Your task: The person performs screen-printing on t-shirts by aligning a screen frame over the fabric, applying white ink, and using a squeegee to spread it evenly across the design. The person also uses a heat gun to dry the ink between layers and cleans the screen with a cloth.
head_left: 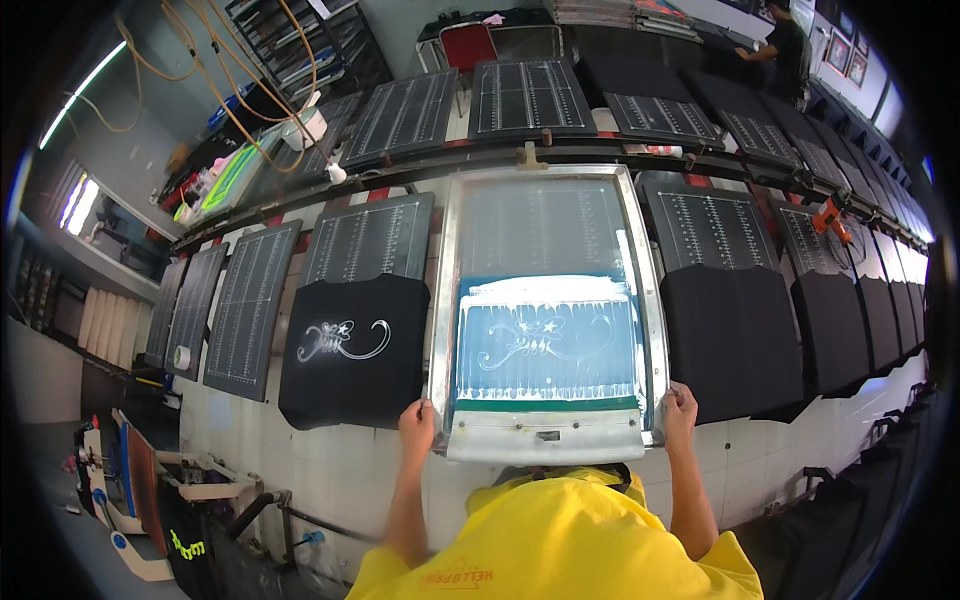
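Observation:
A metal-edged printing screen [652, 310] lies in front of me over one of the boards. My left hand [416, 422] is closed on its near left corner, and my right hand [681, 408] grips the near right corner. White ink streaks the blue stencil area [548, 370], where a curling design shows faintly. Across the screen's near end rests a wide metal squeegee [545, 436] with a green blade; neither hand touches it. To the left, a black shirt [352, 385] on a board bears a white curled print. The black shirt [735, 345] on the right is plain.
Rows of grey marked boards [252, 310] line both sides of a long metal rail [400, 172]. An orange tool [832, 220] stands at the right, and a white bucket [304, 128] at the far left. Hoses hang above. Another person [785, 50] stands at the back right.

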Motion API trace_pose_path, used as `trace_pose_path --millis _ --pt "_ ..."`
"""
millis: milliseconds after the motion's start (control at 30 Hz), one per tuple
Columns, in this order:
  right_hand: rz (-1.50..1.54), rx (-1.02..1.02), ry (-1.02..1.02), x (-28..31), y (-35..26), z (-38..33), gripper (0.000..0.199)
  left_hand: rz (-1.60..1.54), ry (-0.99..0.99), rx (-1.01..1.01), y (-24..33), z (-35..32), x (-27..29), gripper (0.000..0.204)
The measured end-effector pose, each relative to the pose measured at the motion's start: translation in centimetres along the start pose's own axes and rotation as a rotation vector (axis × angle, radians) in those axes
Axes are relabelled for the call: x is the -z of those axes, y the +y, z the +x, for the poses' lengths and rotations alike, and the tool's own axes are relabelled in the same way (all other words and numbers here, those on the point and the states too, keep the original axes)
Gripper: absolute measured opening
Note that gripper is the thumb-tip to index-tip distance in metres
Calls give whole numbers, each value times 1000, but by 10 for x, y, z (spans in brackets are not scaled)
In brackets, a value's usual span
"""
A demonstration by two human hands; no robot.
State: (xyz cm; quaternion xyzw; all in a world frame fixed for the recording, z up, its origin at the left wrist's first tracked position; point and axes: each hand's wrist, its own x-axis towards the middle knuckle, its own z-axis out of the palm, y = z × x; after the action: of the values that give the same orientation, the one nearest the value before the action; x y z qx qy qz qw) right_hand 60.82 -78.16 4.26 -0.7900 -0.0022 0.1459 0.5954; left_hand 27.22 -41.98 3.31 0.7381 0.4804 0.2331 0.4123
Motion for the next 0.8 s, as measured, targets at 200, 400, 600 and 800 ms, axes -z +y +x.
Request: trace_pose_path --millis 200,400,600,800 --pt "-25 57 68 -8 4 6 16 289 41 -156 8 14 1 29" --pt "-6 126 125 -17 12 13 13 293 11 -62 8 27 -1 30" --pt "-30 178 137 -18 15 15 13 79 -64 -30 -7 41 4 29" --pt "-170 166 158 -19 16 19 16 -126 -129 101 -8 47 5 27"
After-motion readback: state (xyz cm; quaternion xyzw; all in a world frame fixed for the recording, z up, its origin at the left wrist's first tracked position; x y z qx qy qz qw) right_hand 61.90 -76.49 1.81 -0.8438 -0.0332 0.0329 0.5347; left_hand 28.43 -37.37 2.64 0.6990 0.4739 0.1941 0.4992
